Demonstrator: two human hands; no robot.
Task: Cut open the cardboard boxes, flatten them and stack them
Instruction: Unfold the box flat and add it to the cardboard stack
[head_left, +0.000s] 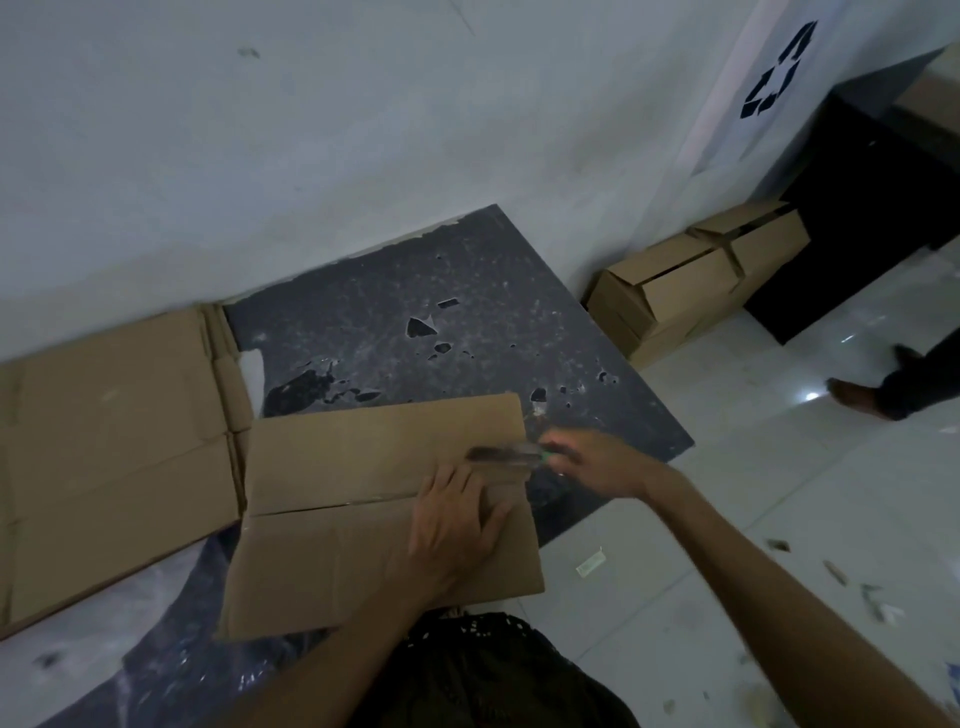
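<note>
A brown cardboard box (363, 467) lies on the dark worn mat (415, 322) in front of me, with a seam running across its top. My left hand (452, 525) presses flat on the box's right side, just below the seam. My right hand (597, 462) grips a cutter (504, 454) with a green handle. Its blurred blade lies on the box near the right edge. A stack of flattened cardboard (114, 447) lies at the left against the wall.
Several unflattened boxes (691, 280) are piled at the right by the wall, next to a black cabinet (872, 218). Another person's foot (857, 397) stands on the white tile floor at the right. Paper scraps (592, 564) litter the tiles.
</note>
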